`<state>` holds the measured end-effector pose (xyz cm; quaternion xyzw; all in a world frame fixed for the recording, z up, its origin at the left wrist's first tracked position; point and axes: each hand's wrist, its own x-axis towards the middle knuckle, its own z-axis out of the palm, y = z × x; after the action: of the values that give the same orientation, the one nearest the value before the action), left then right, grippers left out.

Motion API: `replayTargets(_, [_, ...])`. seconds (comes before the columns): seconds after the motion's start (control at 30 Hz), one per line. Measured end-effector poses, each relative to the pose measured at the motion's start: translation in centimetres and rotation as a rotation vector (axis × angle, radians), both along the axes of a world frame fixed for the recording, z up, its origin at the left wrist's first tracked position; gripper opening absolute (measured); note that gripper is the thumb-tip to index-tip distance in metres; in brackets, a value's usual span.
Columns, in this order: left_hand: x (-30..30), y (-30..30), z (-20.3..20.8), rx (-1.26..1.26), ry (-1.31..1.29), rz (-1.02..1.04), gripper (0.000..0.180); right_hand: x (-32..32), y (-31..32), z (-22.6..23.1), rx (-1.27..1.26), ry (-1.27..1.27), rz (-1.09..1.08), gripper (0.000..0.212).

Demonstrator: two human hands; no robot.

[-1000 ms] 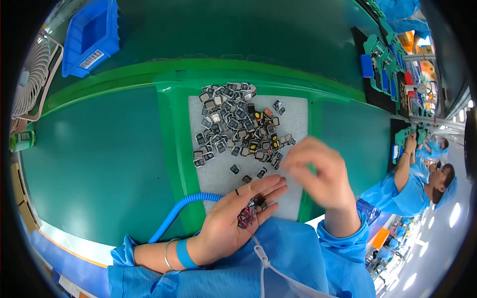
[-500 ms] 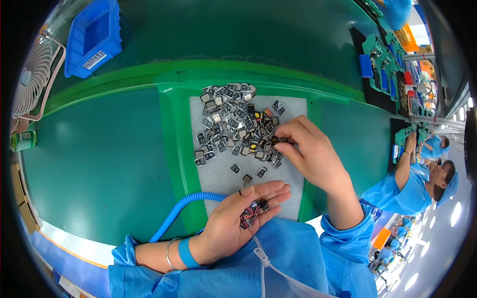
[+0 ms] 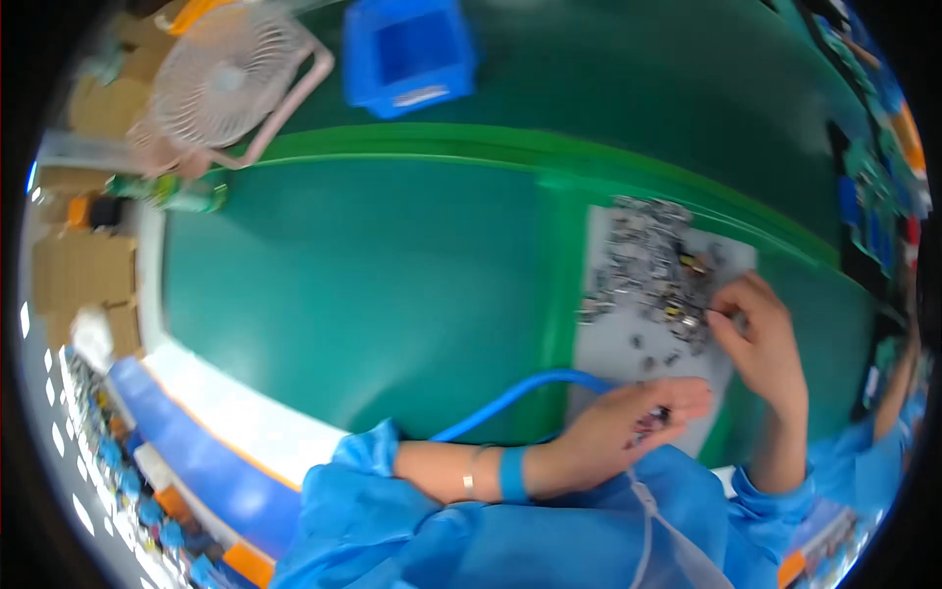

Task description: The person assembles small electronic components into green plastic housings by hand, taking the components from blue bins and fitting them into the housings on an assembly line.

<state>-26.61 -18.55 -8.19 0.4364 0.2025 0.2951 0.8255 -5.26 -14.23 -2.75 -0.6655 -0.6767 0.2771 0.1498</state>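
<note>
Dark green bench matting (image 3: pixel 343 294) spreads beside a pale rectangular sheet (image 3: pixel 601 361) bearing a heap of small, flat, black-and-silver pieces (image 3: pixel 643 245). At its right edge, the bare right hand (image 3: pixel 760 339) brings thumb and fingertips close; blur hides any grip. The bare left hand (image 3: pixel 601 432), palm up, uncurled, cradles small dark-reddish pieces (image 3: pixel 650 426); cupping deeper should prevent spills.
</note>
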Motion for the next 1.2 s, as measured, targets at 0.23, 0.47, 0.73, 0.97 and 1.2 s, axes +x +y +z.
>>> replayTargets(0.23, [-0.9, 1.7, 2.2, -0.856, -0.118, -0.1, 0.055, 0.7, -1.3, 0.0, -0.205, 0.567, -0.208, 0.011])
replayTargets(0.47, [-0.7, 1.6, 1.8, -0.877, -0.158, -0.087, 0.051, 0.3, -2.2, -0.4, -0.306, 0.962, -0.35, 0.013])
replayTargets(0.73, [-0.7, 1.4, 1.9, -0.866, -0.168, -0.044, 0.052, -0.4, -3.4, -0.6, -0.068, 0.579, -0.26, 0.007])
replayTargets(0.97, [-0.9, 1.5, 1.3, -0.876, -0.216, -0.036, 0.051, -1.5, -2.8, 0.2, 0.096, 0.253, -0.075, 0.009])
replayTargets(1.2, [-0.7, 1.8, 1.9, -0.885, -0.188, -0.091, 0.05, 0.4, -0.7, -1.2, 0.275, -0.18, 0.055, 0.01])
